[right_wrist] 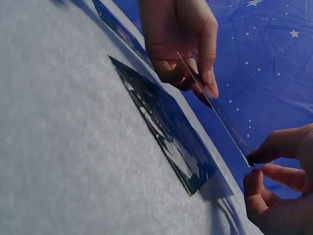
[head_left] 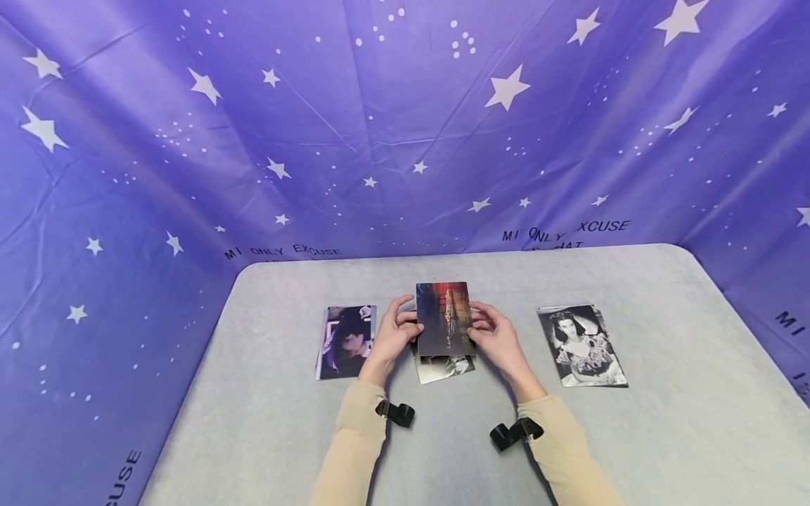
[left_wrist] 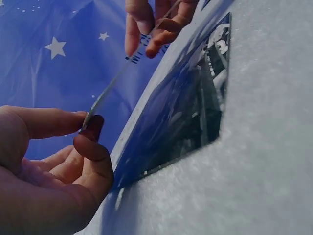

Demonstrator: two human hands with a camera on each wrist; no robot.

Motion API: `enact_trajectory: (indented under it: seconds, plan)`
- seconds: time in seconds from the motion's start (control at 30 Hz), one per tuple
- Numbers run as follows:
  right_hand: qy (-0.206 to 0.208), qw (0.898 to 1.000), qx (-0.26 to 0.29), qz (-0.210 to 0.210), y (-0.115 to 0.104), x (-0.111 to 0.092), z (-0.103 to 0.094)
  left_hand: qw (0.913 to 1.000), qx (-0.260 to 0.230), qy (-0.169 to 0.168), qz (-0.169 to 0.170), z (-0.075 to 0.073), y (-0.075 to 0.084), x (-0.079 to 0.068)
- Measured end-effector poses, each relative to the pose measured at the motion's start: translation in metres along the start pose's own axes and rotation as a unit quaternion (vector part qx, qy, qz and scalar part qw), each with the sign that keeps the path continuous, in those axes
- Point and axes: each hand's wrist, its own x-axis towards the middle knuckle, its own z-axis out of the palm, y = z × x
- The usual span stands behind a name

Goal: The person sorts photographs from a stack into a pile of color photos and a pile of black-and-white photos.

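A dark glossy photo card (head_left: 443,320) with a red and orange patch is held up over the middle of the table. My left hand (head_left: 394,340) pinches its left edge between thumb and fingers. At the opposite edge my right hand (head_left: 500,343) pinches it the same way. In the left wrist view the card (left_wrist: 108,89) appears nearly edge-on, with space between it and the table. Below it lies a black-and-white photo (head_left: 436,370), mostly covered by the held card in the head view; the right wrist view shows more of this photo (right_wrist: 161,122).
To the left lies a small stack of photos (head_left: 348,344), a purple-toned portrait on top. Another stack (head_left: 585,346), topped by a black-and-white portrait, lies to the right. The grey table (head_left: 272,443) backs onto a purple star-patterned curtain (head_left: 392,126).
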Motion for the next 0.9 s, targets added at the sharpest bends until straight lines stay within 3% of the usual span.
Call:
enact_trajectory:
  seconds: [0.2,0.6,0.9]
  plan:
    - [-0.029,0.998,0.061,0.017,-0.006,-0.001,0.005,0.9999,0.003,0.015,0.007,-0.006,-0.003,-0.008]
    - [-0.053,0.997,0.053,0.01,-0.011,0.001,0.027,0.9994,-0.008,0.033,-0.005,-0.029,0.0,-0.018]
    - [-0.077,0.995,0.057,0.001,-0.016,0.005,0.049,0.9991,0.001,0.042,-0.005,-0.056,0.006,-0.026]
